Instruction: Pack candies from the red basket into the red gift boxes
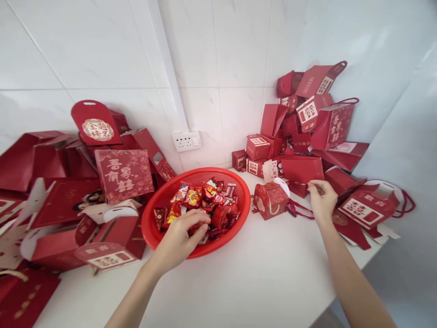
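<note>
My left hand (180,238) is over the near side of a red plastic basket (150,234), its fingers bent and the thumb apart from them; nothing shows held between them. Wrapped candies (194,197), mostly red with some yellow, fill the basket. On the right, my right hand (321,200) has thumb and fingertips pinched at the corner of a red paper gift box (302,169) whose top stands open. Just left of that hand, a small patterned gift box (272,200) with a cord handle sits on the white table (259,269).
Red gift boxes (124,175) are heaped along the left side, some with open flaps. Another pile of boxes (309,114) leans in the right corner, and a box with a ribbon handle (368,207) lies near the right edge. A wall socket (186,141) is behind the basket.
</note>
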{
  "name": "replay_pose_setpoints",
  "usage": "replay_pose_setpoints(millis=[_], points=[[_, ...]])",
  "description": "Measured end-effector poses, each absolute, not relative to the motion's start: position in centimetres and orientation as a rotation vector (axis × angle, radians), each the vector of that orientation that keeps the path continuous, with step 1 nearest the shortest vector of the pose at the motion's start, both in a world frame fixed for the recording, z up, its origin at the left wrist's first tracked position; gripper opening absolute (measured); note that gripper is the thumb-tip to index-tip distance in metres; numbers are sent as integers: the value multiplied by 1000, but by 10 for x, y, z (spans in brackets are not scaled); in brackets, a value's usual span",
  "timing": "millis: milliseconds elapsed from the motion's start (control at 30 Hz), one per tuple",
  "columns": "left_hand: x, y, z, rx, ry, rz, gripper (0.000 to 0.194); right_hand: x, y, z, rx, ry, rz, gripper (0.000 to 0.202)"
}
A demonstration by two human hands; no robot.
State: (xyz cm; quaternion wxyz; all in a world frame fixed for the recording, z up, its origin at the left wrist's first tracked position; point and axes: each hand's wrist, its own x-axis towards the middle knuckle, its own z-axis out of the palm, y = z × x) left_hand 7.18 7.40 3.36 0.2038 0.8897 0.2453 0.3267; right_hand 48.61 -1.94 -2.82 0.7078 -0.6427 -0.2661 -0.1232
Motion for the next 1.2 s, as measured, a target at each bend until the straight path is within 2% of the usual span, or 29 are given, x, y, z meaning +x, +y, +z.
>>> replay_pose_setpoints(millis=[367,800,1033,1200], points=[[72,73,33,2494,700,866,22,460,-9,-39,-1454,-775,-73,37],[75,71,37,2510,700,837,22,413,4,-13,-1459,-930,-77,48],[74,73,37,2519,676,824,22,420,0,-13,-1489,-909,-235,36],[74,73,34,2516,700,799,23,440,-38,-3,-1531,-880,-429,24]])
